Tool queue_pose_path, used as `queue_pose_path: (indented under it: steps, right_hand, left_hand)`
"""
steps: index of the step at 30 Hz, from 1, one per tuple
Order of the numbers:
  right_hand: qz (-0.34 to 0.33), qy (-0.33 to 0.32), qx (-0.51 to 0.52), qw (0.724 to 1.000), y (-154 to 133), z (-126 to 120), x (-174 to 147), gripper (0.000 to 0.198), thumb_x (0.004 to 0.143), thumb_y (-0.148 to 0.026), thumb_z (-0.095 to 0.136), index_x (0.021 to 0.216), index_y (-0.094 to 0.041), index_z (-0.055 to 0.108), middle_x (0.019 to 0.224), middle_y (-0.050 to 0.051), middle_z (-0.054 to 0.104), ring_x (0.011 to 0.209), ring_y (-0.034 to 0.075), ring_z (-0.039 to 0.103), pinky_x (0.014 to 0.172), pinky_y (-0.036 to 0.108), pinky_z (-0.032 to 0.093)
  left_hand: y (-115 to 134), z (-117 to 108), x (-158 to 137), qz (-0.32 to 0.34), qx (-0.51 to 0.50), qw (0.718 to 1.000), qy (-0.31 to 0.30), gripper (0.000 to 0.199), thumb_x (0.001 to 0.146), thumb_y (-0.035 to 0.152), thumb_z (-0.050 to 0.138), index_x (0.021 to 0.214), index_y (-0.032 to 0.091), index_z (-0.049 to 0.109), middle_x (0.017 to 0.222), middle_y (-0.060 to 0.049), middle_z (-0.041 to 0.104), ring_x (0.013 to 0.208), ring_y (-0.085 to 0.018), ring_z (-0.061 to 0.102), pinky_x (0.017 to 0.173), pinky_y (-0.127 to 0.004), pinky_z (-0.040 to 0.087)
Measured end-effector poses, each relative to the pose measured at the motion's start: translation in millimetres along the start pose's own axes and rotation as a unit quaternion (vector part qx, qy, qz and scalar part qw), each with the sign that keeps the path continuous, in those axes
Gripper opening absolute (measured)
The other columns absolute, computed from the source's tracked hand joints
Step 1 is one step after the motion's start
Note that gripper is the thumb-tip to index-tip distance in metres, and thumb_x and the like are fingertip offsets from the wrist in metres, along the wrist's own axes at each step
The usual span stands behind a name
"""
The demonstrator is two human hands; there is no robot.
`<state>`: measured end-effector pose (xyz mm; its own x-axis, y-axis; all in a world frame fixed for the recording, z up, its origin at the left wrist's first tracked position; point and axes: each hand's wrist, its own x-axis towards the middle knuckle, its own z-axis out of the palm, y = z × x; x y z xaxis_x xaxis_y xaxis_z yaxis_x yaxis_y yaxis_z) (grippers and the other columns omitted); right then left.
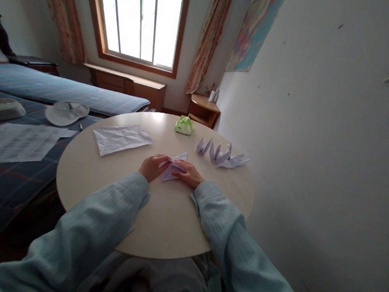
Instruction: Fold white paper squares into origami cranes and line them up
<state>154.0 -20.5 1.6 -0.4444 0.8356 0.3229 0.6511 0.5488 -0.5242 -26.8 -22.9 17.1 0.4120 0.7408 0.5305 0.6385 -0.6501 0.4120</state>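
A partly folded sheet of white paper (168,175) lies on the round table (169,221) between my hands. My left hand (154,166) pinches its left side, thumb and fingers closed on the edge. With fingers lying over the paper's right side, my right hand (190,174) presses it down; part of the folds is hidden beneath. Several folded paper cranes (227,158) stand to the right of my hands. Farther left on the table rests a creased, unfolded white sheet (122,139).
A green and white tissue pack (184,126) sits at the table's far edge. On the left, a bed (21,193) holds printed sheets (19,143) and a white cap (67,112). A white wall (317,153) closes the right side.
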Motion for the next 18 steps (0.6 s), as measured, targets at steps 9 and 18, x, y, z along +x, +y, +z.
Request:
queue_pose_path:
  steps: [9, 18]
  right_hand:
    - [0.008, 0.022, 0.027, 0.999, 6, 4, 4, 0.029, 0.079, -0.017, 0.042, 0.104, -0.022, 0.057, 0.11, 0.001, 0.058, 0.106, 0.014, 0.049, 0.095, 0.031, 0.035]
    - [0.013, 0.034, 0.045, 0.998, 1, 2, 4, 0.026, 0.081, -0.018, 0.038, 0.097, -0.022, 0.059, 0.104, 0.0, 0.06, 0.098, 0.015, 0.054, 0.091, 0.03, 0.039]
  left_hand:
    - [11, -4, -3, 0.034, 0.007, 0.982, 0.187, 0.022, 0.074, 0.026, 0.046, 0.094, 0.017, 0.048, 0.076, -0.002, 0.053, 0.072, -0.012, 0.051, 0.069, -0.024, 0.043]
    - [21, 7, -7, 0.065, 0.042, 0.995, -0.07, 0.019, 0.076, 0.024, 0.04, 0.076, 0.02, 0.059, 0.083, -0.004, 0.061, 0.08, -0.014, 0.055, 0.073, -0.024, 0.043]
